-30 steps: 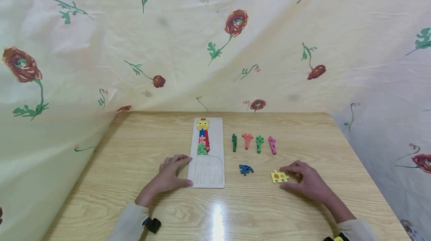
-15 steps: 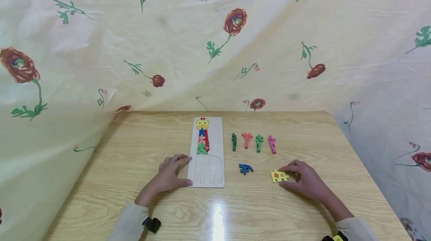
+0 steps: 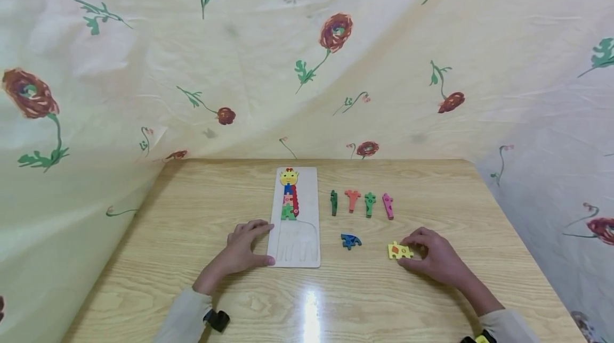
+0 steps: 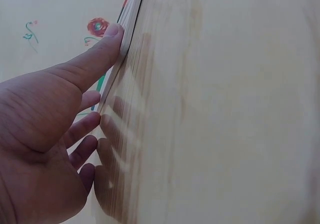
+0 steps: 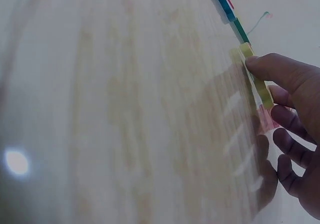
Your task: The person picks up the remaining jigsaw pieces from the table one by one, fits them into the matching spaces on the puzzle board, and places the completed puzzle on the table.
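Observation:
In the head view a pale puzzle board (image 3: 297,242) lies on the table, its upper part filled with giraffe pieces: a yellow head (image 3: 289,177) and a neck in several colours. The lower recess shows bare outlines. My left hand (image 3: 243,247) rests at the board's left edge, thumb and fingertips touching it; the left wrist view shows the thumb (image 4: 102,48) against that edge. Right of the board, my right hand (image 3: 434,258) pinches a yellow puzzle piece (image 3: 399,251) between thumb and fingers, at the tabletop. A blue puzzle piece (image 3: 350,241) lies between board and right hand.
Behind the blue piece stands a row of loose leg-shaped pieces: dark green (image 3: 333,203), orange (image 3: 352,200), green (image 3: 370,204) and pink (image 3: 388,206). A flowered cloth (image 3: 268,66) hangs at the back and sides of the wooden table (image 3: 201,194).
The yellow piece has shifted very slightly to the right in my right hand's fingers. My left hand and the board stay as they were.

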The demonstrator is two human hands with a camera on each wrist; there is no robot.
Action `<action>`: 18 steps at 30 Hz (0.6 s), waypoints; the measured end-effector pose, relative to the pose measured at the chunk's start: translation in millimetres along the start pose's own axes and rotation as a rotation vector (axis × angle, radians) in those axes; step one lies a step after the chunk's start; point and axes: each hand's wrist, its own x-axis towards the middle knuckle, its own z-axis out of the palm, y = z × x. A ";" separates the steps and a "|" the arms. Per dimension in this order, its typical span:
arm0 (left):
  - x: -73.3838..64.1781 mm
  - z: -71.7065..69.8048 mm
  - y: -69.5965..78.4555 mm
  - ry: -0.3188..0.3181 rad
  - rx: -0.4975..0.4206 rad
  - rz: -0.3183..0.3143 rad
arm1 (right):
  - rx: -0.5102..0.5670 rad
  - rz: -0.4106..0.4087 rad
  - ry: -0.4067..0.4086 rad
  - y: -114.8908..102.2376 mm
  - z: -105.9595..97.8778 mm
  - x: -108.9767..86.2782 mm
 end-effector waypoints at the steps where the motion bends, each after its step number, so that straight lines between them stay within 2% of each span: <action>1: 0.0 0.0 -0.2 -0.002 -0.001 -0.001 | 0.001 -0.002 0.008 0.1 0.3 0.3; 10: 0.3 -0.5 -1.1 0.003 -0.006 0.009 | -0.028 -0.036 0.056 -5.2 -2.7 8.1; 18: 0.2 -2.1 0.2 -0.003 -0.006 0.000 | -0.020 -0.060 0.069 -21.7 -8.5 22.8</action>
